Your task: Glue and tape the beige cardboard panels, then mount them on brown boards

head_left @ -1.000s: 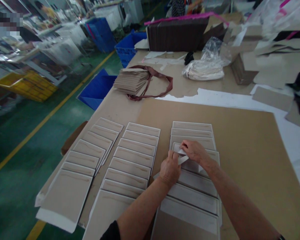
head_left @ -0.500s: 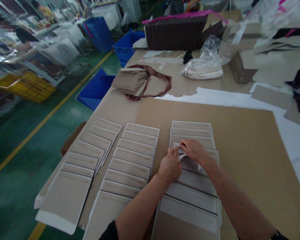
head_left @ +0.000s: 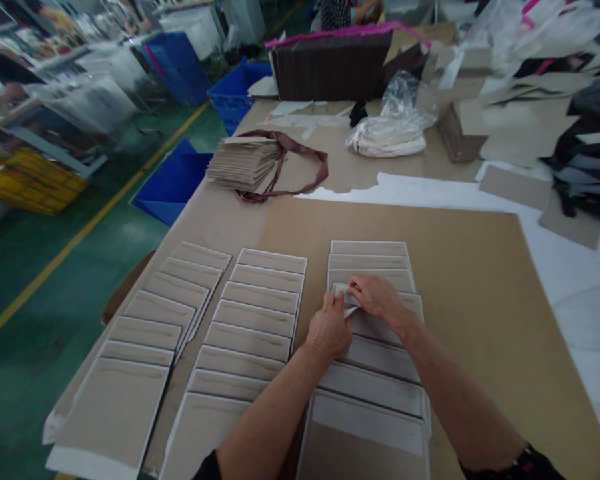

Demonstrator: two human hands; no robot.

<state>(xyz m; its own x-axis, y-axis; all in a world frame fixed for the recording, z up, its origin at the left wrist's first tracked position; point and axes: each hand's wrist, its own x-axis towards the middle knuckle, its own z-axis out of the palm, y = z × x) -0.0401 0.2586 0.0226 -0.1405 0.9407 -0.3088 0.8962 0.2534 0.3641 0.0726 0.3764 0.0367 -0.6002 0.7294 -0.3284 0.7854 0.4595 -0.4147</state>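
Note:
Over the right-hand column of overlapping beige panels with white edges [head_left: 370, 430], my two hands work close together. My left hand [head_left: 330, 325] is closed, its thumb and finger pinching a thin white strip [head_left: 351, 311] that curls up from a panel partway along the column. Just to the right, my right hand [head_left: 375, 295] is closed in a pinch at the same strip, its fingertips near the panel's top edge. The exact grip points are partly hidden by my fingers. Lower panels in this column carry a pale band along the top.
Two more columns of overlapping panels, the middle one [head_left: 260, 323] and the left one [head_left: 150, 310], lie alongside. Farther back are a stack of beige pieces [head_left: 243, 163] with a brown strap [head_left: 323, 170], a clear plastic bag [head_left: 390, 133] and a dark stack [head_left: 330, 67]. Blue bins [head_left: 173, 187] stand beyond the table's left edge.
The view has shifted slightly, moving the table contents left in the picture. A loose white flap below my right hand no longer shows. Both hands stay at the same panel, still pinching.

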